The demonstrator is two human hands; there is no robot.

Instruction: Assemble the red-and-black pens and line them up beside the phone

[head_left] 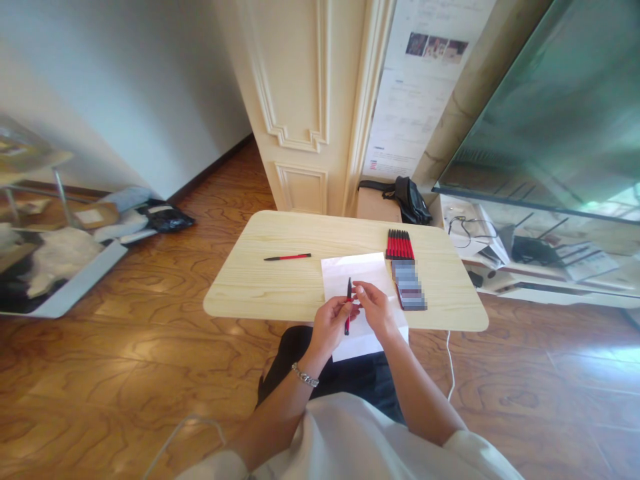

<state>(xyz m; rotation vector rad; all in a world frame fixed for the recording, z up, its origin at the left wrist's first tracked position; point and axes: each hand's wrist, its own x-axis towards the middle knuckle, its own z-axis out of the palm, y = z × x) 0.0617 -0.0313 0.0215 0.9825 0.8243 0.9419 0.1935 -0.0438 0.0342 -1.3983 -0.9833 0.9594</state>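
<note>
My left hand [331, 323] is closed around a red pen [348, 313] with black ends. The pen stands nearly upright in my view, its dark end pointing away from me. Close beside it, my right hand [376, 308] has its fingers loosely bent and apart, their tips by the pen's upper part; whether they touch it I cannot tell. Beneath both hands lies a sheet of white paper [353, 267], reaching over the table's near edge. A second red and black pen [287, 257] rests to the left of the paper.
Several red and black pens [400, 245] lie side by side at the right of the pale wooden table [250, 280]. A phone [410, 285] with a blurred screen sits just below them. Behind the table are a black bag [411, 201] and a router [536, 251].
</note>
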